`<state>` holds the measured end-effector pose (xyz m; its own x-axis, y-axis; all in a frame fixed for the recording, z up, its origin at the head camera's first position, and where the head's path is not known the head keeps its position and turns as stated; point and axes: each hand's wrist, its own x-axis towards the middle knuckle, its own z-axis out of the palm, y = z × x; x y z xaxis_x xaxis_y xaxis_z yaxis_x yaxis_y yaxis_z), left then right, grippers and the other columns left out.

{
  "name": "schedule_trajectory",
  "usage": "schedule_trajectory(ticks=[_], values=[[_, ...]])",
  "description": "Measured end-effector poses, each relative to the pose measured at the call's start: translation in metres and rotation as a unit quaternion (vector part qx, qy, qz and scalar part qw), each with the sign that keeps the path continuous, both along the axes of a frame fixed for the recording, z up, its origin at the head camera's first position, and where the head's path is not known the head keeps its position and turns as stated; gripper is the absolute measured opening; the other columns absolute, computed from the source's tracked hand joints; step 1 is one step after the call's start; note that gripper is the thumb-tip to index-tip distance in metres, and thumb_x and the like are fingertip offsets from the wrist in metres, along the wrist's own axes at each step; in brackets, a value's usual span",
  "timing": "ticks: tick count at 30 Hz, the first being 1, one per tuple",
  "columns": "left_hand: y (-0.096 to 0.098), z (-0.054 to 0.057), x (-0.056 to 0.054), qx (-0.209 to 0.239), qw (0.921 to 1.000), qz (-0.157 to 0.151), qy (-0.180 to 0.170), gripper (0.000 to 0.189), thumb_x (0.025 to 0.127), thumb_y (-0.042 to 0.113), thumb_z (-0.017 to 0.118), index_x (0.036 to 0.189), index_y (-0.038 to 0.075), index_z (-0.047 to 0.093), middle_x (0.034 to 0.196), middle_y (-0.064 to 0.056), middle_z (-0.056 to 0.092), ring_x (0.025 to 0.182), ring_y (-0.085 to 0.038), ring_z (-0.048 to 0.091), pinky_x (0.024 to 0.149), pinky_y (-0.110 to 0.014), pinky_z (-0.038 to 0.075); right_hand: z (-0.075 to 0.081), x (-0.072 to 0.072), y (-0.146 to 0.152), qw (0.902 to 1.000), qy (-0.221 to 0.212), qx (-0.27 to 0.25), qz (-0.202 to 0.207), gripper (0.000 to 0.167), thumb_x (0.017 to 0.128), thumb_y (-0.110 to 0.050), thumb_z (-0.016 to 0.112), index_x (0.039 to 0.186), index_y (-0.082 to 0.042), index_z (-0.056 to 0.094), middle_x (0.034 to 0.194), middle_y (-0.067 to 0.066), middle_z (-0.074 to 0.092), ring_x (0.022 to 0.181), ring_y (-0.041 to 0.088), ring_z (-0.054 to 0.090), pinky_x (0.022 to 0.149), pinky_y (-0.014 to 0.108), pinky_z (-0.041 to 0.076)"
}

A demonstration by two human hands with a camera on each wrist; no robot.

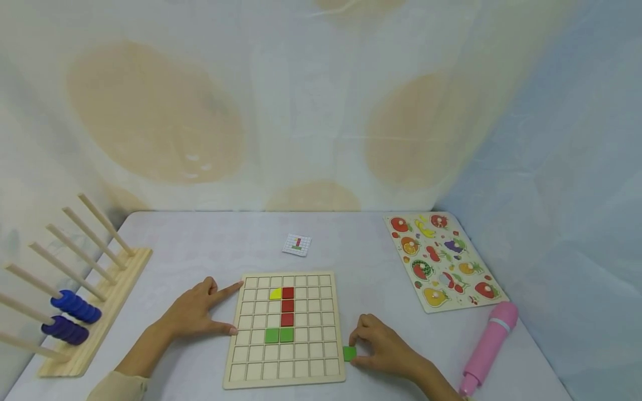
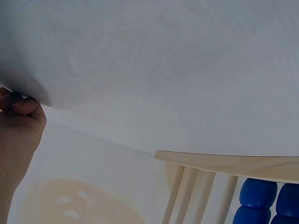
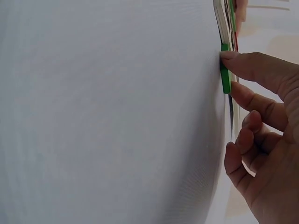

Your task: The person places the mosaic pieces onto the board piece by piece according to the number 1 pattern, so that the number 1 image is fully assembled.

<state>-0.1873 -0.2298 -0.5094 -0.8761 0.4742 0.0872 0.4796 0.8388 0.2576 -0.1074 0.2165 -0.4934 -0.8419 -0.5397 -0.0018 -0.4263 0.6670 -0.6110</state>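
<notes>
A square wooden grid board (image 1: 251, 353) lies on the table in the head view. Set in its cells are a yellow piece (image 1: 275, 293), a column of red tiles (image 1: 287, 306) and two green tiles (image 1: 272, 335). My left hand (image 1: 193, 313) touches the board's left edge with thumb and index finger spread. Just off the board's right edge, my right hand (image 1: 383, 346) pinches a loose green tile (image 1: 349, 353) between thumb and index finger. The right wrist view shows that green tile (image 3: 225, 70) edge-on, with the other fingers curled behind.
Behind the board lies a small pattern card (image 1: 297, 245). At left stands a wooden peg rack (image 1: 107, 301) with blue beads (image 1: 75, 306) and purple beads (image 1: 65, 330). A fruit puzzle board (image 1: 441, 262) and a pink microphone-like toy (image 1: 490, 348) lie at right.
</notes>
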Motion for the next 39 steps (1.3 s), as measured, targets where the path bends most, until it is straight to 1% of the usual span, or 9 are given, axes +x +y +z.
schedule_trajectory(ticks=[6, 10, 14, 18, 22, 24, 29, 34, 39], values=[[0.0, 0.002, 0.0, 0.0, 1.0, -0.003, 0.002, 0.101, 0.063, 0.086, 0.065, 0.148, 0.036, 0.046, 0.09, 0.004, 0.034, 0.072, -0.009, 0.03, 0.061, -0.022, 0.027, 0.002, 0.0, -0.001, 0.9996, 0.024, 0.013, 0.002, 0.021, 0.075, -0.023, 0.085, 0.091, -0.021, 0.071, 0.085, -0.012, 0.039, 0.084, 0.0, 0.04, 0.074, 0.016, 0.04], [0.0, 0.002, 0.0, 0.0, 1.0, -0.005, 0.002, 0.101, 0.063, 0.086, 0.065, 0.148, 0.035, 0.047, 0.089, 0.005, 0.034, 0.072, -0.008, 0.03, 0.061, -0.022, 0.027, 0.006, -0.002, -0.003, 0.9987, 0.049, -0.006, 0.01, 0.021, 0.075, -0.02, 0.085, 0.09, -0.019, 0.071, 0.085, -0.011, 0.04, 0.083, 0.0, 0.04, 0.073, 0.016, 0.041], [0.0, 0.001, -0.001, -0.002, 1.0, -0.006, 0.004, 0.1, 0.063, 0.087, 0.064, 0.148, 0.036, 0.047, 0.089, 0.006, 0.033, 0.072, -0.007, 0.03, 0.061, -0.021, 0.027, 0.01, -0.005, -0.01, 0.9964, 0.073, -0.038, 0.018, 0.021, 0.075, -0.017, 0.085, 0.09, -0.019, 0.071, 0.084, -0.005, 0.045, 0.083, 0.002, 0.043, 0.073, 0.019, 0.044], [0.0, 0.0, -0.001, 0.003, 1.0, -0.005, 0.003, 0.1, 0.063, 0.086, 0.065, 0.148, 0.036, 0.047, 0.088, 0.005, 0.034, 0.072, -0.007, 0.03, 0.06, -0.021, 0.027, 0.015, -0.009, -0.022, 0.9961, 0.064, -0.055, 0.025, 0.021, 0.076, -0.019, 0.085, 0.092, -0.018, 0.071, 0.086, 0.001, 0.05, 0.084, 0.005, 0.046, 0.075, 0.022, 0.047], [0.0, 0.0, -0.001, 0.005, 1.0, -0.005, 0.0, 0.1, 0.063, 0.086, 0.065, 0.147, 0.036, 0.047, 0.088, 0.005, 0.033, 0.071, -0.008, 0.03, 0.06, -0.022, 0.027, 0.018, -0.015, -0.034, 0.9973, 0.046, -0.051, 0.027, 0.022, 0.076, -0.02, 0.085, 0.093, -0.018, 0.071, 0.088, 0.001, 0.05, 0.086, 0.005, 0.045, 0.077, 0.02, 0.044], [0.0, 0.0, -0.001, 0.003, 1.0, -0.002, -0.004, 0.101, 0.062, 0.087, 0.064, 0.148, 0.037, 0.047, 0.089, 0.005, 0.033, 0.072, -0.008, 0.03, 0.06, -0.022, 0.027, 0.019, -0.018, -0.04, 0.9973, 0.046, -0.047, 0.031, 0.023, 0.076, -0.02, 0.085, 0.094, -0.018, 0.072, 0.088, 0.001, 0.051, 0.087, 0.005, 0.045, 0.078, 0.019, 0.044], [0.001, 0.0, -0.003, 0.001, 0.9999, 0.004, -0.015, 0.102, 0.061, 0.089, 0.063, 0.148, 0.038, 0.046, 0.088, 0.006, 0.033, 0.072, -0.008, 0.031, 0.061, -0.022, 0.028, 0.018, -0.026, -0.055, 0.9979, 0.033, -0.042, 0.038, 0.021, 0.077, -0.019, 0.084, 0.094, -0.016, 0.073, 0.088, 0.003, 0.052, 0.086, 0.008, 0.047, 0.076, 0.018, 0.044], [0.002, 0.002, -0.003, 0.003, 0.9997, 0.006, -0.024, 0.102, 0.061, 0.088, 0.064, 0.148, 0.038, 0.046, 0.088, 0.004, 0.034, 0.071, -0.009, 0.031, 0.06, -0.022, 0.028, 0.016, -0.033, -0.07, 0.9984, 0.027, -0.026, 0.042, 0.021, 0.077, -0.02, 0.084, 0.094, -0.016, 0.073, 0.087, -0.004, 0.05, 0.087, 0.001, 0.044, 0.076, 0.016, 0.045], [0.002, 0.004, -0.002, 0.003, 0.9994, 0.006, -0.034, 0.102, 0.061, 0.087, 0.065, 0.148, 0.038, 0.045, 0.088, 0.003, 0.035, 0.069, -0.01, 0.032, 0.06, -0.022, 0.028, 0.014, -0.036, -0.081, 0.998, 0.038, -0.014, 0.048, 0.02, 0.077, -0.022, 0.084, 0.093, -0.015, 0.074, 0.085, -0.008, 0.049, 0.085, 0.0, 0.043, 0.075, 0.015, 0.044]])
